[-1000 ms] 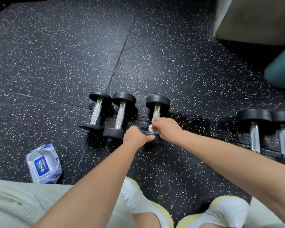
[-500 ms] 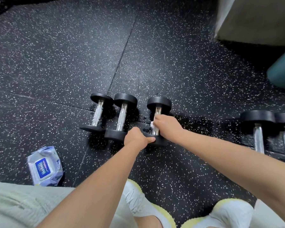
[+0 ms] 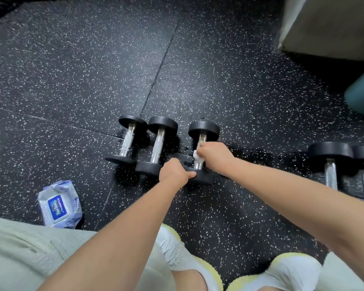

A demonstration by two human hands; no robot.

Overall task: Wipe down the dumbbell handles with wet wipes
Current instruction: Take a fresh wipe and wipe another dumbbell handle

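Right hand [image 3: 215,156] grip is clamped round the chrome handle [image 3: 201,139] of the third small dumbbell [image 3: 204,129], with a white wet wipe [image 3: 195,154] bunched under the fingers, roughly mid-handle. Left hand [image 3: 174,172] grip is curled on that dumbbell's near head [image 3: 202,178], thumb on top, pinning it to the speckled rubber floor [image 3: 72,80]. Step in hand, as I read it: wiping this handle. Bare chrome shows above and below the wipe, so coverage looks partial. Next move calls for end-to-end strokes, probably a roll for the underside. Leftmost dumbbell [image 3: 127,141] and middle dumbbell [image 3: 158,143] lie just left, large dumbbells [image 3: 330,166] well right; can't tell which are done. Wipes pack [image 3: 59,206] lies on the floor, near left.
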